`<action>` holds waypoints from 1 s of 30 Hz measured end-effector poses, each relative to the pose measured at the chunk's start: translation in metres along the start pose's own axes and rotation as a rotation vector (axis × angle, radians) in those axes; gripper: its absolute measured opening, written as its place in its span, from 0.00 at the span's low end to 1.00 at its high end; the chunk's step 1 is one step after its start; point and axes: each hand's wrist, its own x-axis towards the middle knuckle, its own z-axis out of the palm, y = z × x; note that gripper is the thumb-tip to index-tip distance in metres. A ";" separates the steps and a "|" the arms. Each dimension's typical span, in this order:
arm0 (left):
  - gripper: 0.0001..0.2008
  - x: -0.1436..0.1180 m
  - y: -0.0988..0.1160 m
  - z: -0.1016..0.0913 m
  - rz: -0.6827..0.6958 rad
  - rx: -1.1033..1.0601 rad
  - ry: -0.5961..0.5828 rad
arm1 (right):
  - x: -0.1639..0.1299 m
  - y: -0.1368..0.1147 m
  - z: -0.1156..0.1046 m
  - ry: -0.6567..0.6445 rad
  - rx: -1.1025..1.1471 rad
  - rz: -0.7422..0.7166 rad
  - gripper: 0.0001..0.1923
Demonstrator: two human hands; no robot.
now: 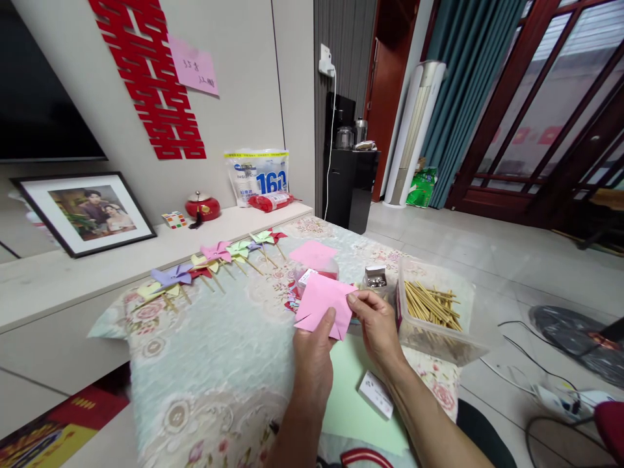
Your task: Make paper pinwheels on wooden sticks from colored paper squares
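A square of pink paper (319,299) with slits cut in from its corners is held up over the table. My left hand (316,354) grips its lower edge, thumb on top. At the right corner, my right hand (377,320) pinches the paper between thumb and fingers. Below them lie a green sheet (353,416) and a small white box (376,394). Another pink sheet (312,252) rests behind, on a container that is partly hidden. To the left, a row of paper pinwheels (217,252) on sticks lies along the table's far side.
A clear plastic bin (433,341) of wooden sticks (433,305) stands right of my hands. Beside it is a small open box of metal pieces (376,278). Red handles (365,457), possibly scissors, show at the bottom edge. A framed photo (90,211) stands on the cabinet.
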 end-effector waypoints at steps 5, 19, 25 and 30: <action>0.22 0.000 -0.002 0.000 0.015 -0.006 0.030 | 0.000 0.000 -0.001 0.005 -0.033 -0.012 0.11; 0.21 0.013 0.032 -0.020 -0.011 0.071 -0.038 | 0.003 -0.018 -0.007 -0.011 -0.011 -0.002 0.21; 0.14 0.016 0.037 -0.034 -0.041 0.312 -0.308 | 0.000 -0.027 -0.008 -0.269 -0.090 0.128 0.27; 0.16 0.017 0.033 -0.035 -0.044 0.433 -0.318 | -0.003 -0.030 -0.006 -0.466 -0.118 0.179 0.27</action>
